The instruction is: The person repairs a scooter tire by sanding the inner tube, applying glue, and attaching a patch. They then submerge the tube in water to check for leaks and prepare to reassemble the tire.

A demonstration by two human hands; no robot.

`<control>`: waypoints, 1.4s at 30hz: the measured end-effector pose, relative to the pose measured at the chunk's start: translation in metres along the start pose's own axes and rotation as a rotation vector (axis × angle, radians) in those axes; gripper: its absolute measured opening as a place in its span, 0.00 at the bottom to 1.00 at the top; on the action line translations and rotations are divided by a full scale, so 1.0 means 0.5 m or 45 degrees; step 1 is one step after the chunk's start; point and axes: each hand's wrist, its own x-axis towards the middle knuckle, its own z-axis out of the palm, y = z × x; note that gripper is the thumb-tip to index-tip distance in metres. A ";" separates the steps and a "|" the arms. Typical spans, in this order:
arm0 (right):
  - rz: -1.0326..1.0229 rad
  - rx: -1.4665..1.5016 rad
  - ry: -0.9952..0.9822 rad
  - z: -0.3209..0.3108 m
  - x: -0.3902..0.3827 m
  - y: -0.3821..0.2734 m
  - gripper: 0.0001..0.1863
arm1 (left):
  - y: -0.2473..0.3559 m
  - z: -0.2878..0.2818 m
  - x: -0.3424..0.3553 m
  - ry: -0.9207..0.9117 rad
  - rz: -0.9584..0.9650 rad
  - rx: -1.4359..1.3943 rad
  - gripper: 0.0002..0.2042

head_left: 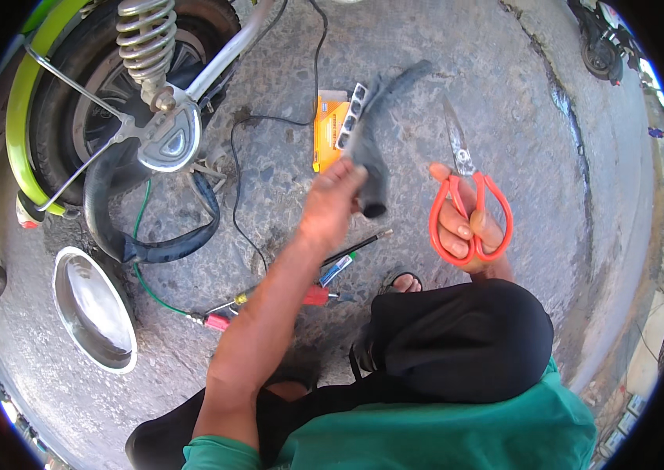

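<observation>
In my left hand [333, 197] is a piece of black rubber inner tube [375, 174], its round cut end facing me and its far part smeared by motion. My right hand [466, 223] grips large scissors [457, 141] with red loop handles, blades pointing away and nearly together. The scissors are apart from the rubber piece. Beyond my left hand lies an orange-yellow box [330, 129] on the floor, with a strip of patches [352, 116] beside it. Another black inner tube [167, 249] hangs out from the wheel on the left.
A motorbike wheel [50, 102] with a spring shock stands at upper left. A metal basin [97, 313] sits below it. Screwdrivers with red [318, 295] and yellow handles, a small glue tube [338, 269], a black cable [235, 168] and a green hose [137, 270] lie on the concrete floor.
</observation>
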 end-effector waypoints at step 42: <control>0.321 -0.368 0.807 -0.036 -0.005 0.178 0.27 | -0.075 -0.007 0.040 0.055 0.049 0.361 0.17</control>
